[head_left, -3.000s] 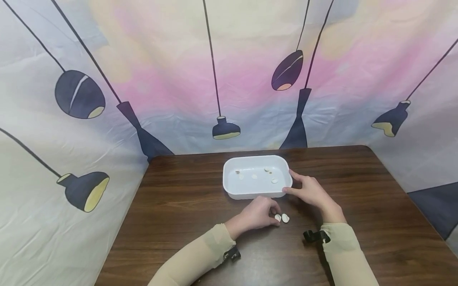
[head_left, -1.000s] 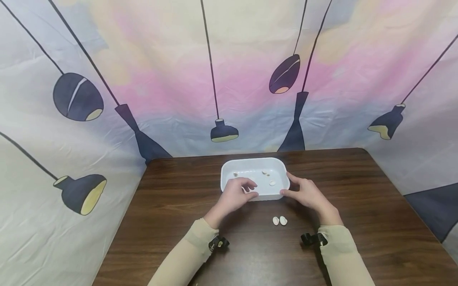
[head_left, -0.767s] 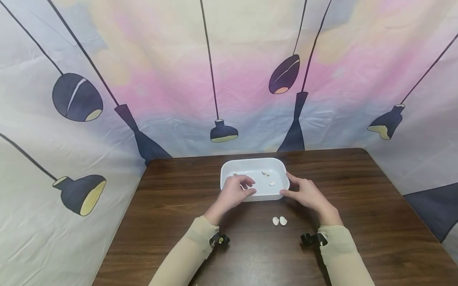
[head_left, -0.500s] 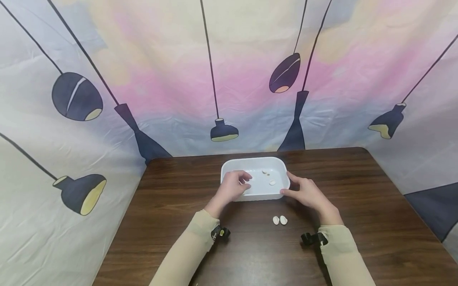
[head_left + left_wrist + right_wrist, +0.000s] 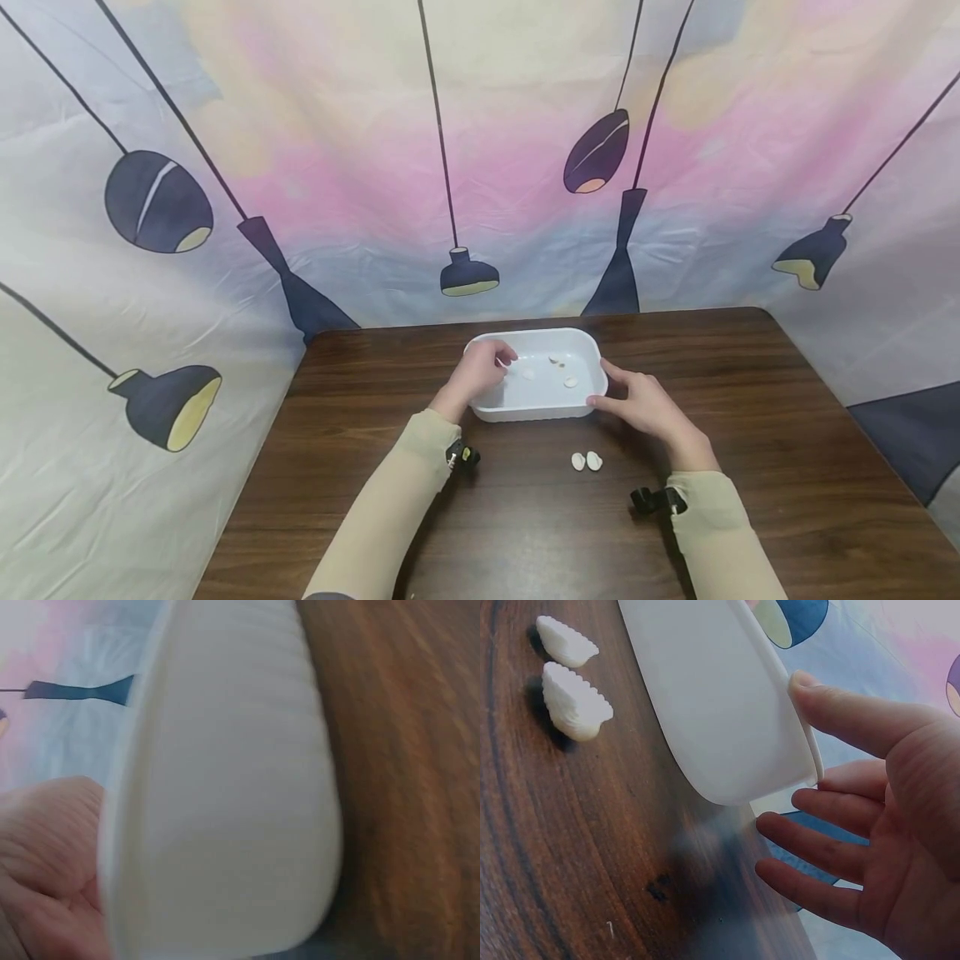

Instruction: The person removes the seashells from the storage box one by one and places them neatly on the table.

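In the head view a white plastic tray sits toward the back of the table. My left hand reaches over its left end, fingers bent down inside; whether they hold anything I cannot tell. My right hand pinches the tray's right end, thumb on the near rim and index finger at the corner, the other fingers spread in the right wrist view. Inside the tray lie a white seashell, a pale flat shell and small brownish shells. Two white ribbed seashells lie side by side on the table.
The dark wood table runs back to a printed cloth with lamp pictures. Black wrist cameras hang by both sleeves, low over the tabletop.
My left hand has left the paired shells on the table and moved into the tray's left end, covering a small shell there. My right hand keeps its hold on the tray.
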### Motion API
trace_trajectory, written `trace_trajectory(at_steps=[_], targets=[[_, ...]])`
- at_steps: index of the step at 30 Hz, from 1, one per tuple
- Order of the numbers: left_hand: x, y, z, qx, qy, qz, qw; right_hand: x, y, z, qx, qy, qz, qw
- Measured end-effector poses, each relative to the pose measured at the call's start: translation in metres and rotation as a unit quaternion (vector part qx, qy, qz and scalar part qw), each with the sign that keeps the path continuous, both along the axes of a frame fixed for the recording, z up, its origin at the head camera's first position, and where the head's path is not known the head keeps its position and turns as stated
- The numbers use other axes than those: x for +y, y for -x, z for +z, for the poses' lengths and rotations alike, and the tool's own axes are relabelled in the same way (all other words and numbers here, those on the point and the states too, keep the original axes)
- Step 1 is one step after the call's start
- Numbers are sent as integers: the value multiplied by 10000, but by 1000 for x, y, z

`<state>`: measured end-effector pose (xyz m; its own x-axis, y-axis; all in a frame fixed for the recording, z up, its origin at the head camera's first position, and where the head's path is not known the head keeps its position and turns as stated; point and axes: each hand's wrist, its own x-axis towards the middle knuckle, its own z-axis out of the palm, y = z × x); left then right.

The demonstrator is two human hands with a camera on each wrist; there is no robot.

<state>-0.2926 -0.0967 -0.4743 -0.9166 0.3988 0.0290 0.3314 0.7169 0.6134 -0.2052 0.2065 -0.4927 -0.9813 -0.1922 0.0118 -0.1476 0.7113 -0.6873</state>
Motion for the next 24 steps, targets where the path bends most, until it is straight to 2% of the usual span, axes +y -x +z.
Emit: trace_trajectory(at_steps=[5,13,19,24], targets=[[4,4,-8,27,207,11,9998,-1,1,0,2,24,20,10000],[21,2,-16,202,-21,64,9998,-1,-1,2,52,98,-10,9999],[31,-1,-22,318,168,110,9993,-1,-2,0,106,113,12,9999],[37,0,-24,328,283,225,9988,1,-1,1,109,68,-17,9999]])
